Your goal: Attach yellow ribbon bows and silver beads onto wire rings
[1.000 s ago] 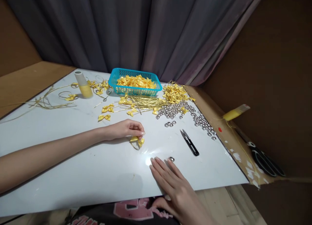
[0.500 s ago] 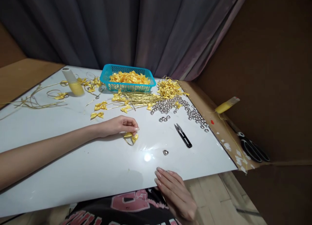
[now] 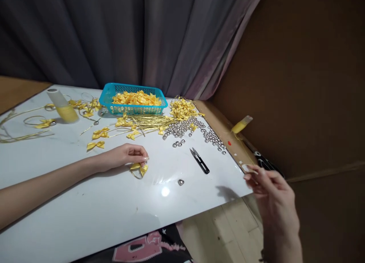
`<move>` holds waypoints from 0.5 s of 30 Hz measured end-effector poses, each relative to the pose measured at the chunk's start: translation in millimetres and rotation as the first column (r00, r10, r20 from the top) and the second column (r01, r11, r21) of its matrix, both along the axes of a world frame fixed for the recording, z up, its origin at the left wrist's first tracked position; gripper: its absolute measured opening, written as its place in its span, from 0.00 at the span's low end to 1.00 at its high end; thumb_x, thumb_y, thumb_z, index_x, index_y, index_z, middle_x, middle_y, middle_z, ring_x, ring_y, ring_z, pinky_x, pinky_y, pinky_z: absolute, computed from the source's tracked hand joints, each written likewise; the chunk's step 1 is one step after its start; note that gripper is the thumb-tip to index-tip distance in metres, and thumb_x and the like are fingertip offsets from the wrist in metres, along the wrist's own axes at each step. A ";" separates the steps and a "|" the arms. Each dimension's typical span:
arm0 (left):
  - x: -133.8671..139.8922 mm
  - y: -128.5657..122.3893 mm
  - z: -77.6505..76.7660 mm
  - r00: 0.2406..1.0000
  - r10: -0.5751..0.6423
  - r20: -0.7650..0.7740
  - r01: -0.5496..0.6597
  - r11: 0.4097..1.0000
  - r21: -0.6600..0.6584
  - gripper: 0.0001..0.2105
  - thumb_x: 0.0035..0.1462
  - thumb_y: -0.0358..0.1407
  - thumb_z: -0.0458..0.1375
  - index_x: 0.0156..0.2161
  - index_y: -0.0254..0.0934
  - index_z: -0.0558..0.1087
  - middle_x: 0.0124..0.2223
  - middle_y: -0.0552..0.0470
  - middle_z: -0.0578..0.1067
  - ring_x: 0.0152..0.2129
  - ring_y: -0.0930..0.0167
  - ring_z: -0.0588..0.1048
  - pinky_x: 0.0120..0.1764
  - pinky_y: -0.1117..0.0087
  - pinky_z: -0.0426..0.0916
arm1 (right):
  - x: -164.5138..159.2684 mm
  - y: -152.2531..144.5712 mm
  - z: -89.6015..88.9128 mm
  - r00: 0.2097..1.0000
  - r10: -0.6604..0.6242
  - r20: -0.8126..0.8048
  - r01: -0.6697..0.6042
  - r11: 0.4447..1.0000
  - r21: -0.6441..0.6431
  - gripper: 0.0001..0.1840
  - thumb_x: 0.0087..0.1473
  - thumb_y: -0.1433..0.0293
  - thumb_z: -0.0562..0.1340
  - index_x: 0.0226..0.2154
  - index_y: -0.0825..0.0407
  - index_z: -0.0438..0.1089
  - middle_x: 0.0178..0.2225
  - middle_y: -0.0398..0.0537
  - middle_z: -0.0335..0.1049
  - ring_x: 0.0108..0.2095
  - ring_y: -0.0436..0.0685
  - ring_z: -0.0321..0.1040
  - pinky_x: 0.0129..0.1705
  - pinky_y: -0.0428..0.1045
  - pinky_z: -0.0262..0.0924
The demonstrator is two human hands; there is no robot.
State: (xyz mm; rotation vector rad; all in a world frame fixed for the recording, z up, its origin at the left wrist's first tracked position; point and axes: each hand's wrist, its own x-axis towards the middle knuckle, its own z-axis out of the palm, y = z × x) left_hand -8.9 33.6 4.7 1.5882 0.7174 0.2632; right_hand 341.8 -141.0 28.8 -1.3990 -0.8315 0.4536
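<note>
My left hand (image 3: 134,156) rests on the white tabletop, its fingers pinched on a yellow ribbon bow (image 3: 143,169) with a small loop of gold cord. To the right, above the table's edge, my right hand (image 3: 270,187) is raised with thumb and fingertips pressed together. Yellow thread (image 3: 248,149) runs from a spool (image 3: 242,124) down to those fingertips. A single silver heart bead (image 3: 180,182) lies between the hands, and black thread snips (image 3: 200,161) lie beyond it.
A blue basket (image 3: 134,110) of yellow bows stands at the back. Near it are gold cords (image 3: 154,121), finished bows (image 3: 182,109) and many silver beads (image 3: 179,129). A thread cone (image 3: 63,106) stands at left; black-handled scissors (image 3: 266,162) lie on the right ledge.
My right hand has risen from the table's front edge and moved right, closing its fingertips at the thread. The view has turned right; my left hand still holds the bow.
</note>
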 end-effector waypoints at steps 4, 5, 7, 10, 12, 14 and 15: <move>1.7 -1.8 3.5 1.000 0.004 -0.010 -0.004 1.000 -0.004 0.11 0.56 0.43 0.58 0.32 0.36 0.69 0.32 0.53 0.71 0.30 0.71 0.67 0.35 0.72 0.60 | 56.5 25.2 23.4 0.992 0.123 0.006 -0.120 0.975 -0.189 0.15 0.41 0.56 0.64 0.21 0.49 0.64 0.18 0.41 0.58 0.14 0.44 0.39 0.16 0.48 0.38; 2.1 -2.3 4.3 1.000 0.007 -0.015 -0.007 1.000 0.000 0.11 0.56 0.43 0.58 0.32 0.36 0.69 0.32 0.53 0.71 0.30 0.71 0.66 0.34 0.72 0.59 | 66.5 32.7 26.6 0.990 0.144 0.009 -0.138 0.965 -0.224 0.14 0.42 0.56 0.64 0.21 0.49 0.65 0.18 0.40 0.56 0.14 0.44 0.37 0.17 0.49 0.36; 2.8 -2.8 5.4 1.000 0.007 -0.025 -0.007 1.000 0.011 0.11 0.56 0.43 0.58 0.31 0.36 0.68 0.32 0.53 0.70 0.29 0.71 0.66 0.33 0.73 0.59 | 83.4 48.7 30.7 0.984 0.179 0.020 -0.164 0.937 -0.308 0.15 0.44 0.56 0.63 0.25 0.51 0.68 0.17 0.38 0.53 0.14 0.44 0.36 0.17 0.49 0.33; 3.1 -2.7 5.4 0.999 0.006 -0.031 -0.006 1.000 0.015 0.11 0.55 0.43 0.58 0.31 0.36 0.68 0.31 0.53 0.70 0.30 0.71 0.66 0.34 0.72 0.60 | 105.0 74.1 34.0 0.974 0.216 0.063 -0.166 0.877 -0.452 0.15 0.47 0.58 0.64 0.28 0.55 0.70 0.16 0.37 0.53 0.14 0.44 0.40 0.18 0.49 0.34; 3.0 -2.1 5.1 0.999 0.006 -0.033 -0.006 1.000 0.015 0.11 0.55 0.43 0.58 0.31 0.36 0.68 0.32 0.52 0.71 0.30 0.70 0.67 0.34 0.72 0.60 | 117.5 90.8 36.2 0.969 0.221 0.112 -0.127 0.831 -0.542 0.12 0.50 0.62 0.64 0.26 0.56 0.69 0.15 0.36 0.52 0.15 0.44 0.44 0.17 0.48 0.37; 2.8 -1.7 5.0 0.999 0.006 -0.033 -0.006 1.000 0.017 0.12 0.55 0.44 0.58 0.31 0.36 0.68 0.32 0.52 0.71 0.30 0.70 0.67 0.34 0.72 0.61 | 127.2 107.0 38.6 0.961 0.220 0.165 -0.071 0.779 -0.623 0.11 0.54 0.65 0.62 0.29 0.58 0.69 0.17 0.39 0.58 0.16 0.44 0.51 0.18 0.45 0.45; 2.8 -1.6 5.2 0.999 0.004 -0.032 -0.004 1.000 0.016 0.12 0.55 0.44 0.58 0.31 0.36 0.68 0.32 0.52 0.71 0.30 0.70 0.67 0.34 0.72 0.61 | 130.8 114.8 39.8 0.956 0.225 0.191 -0.045 0.751 -0.659 0.11 0.57 0.65 0.60 0.34 0.58 0.69 0.22 0.43 0.64 0.19 0.46 0.58 0.21 0.45 0.54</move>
